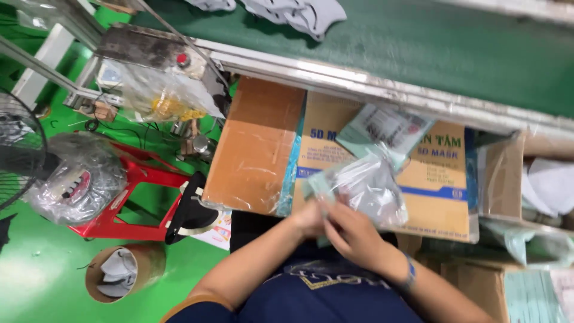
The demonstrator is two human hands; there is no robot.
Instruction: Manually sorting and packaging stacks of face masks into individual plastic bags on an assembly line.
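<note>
Head view. Both hands meet over a flat cardboard box (382, 179): the left hand (308, 218) and right hand (353, 233) pinch a clear plastic pouch (371, 188) holding grey masks. A second packet (382, 128) lies just beyond. The pouch appears filled but still in hand, its sealing not discernible; loose grey masks (299, 13) lie on the green conveyor belt (448, 54).

Single head-worn view, looking steeply down, close over the hands (335, 230), probably tilted, blurred
</note>
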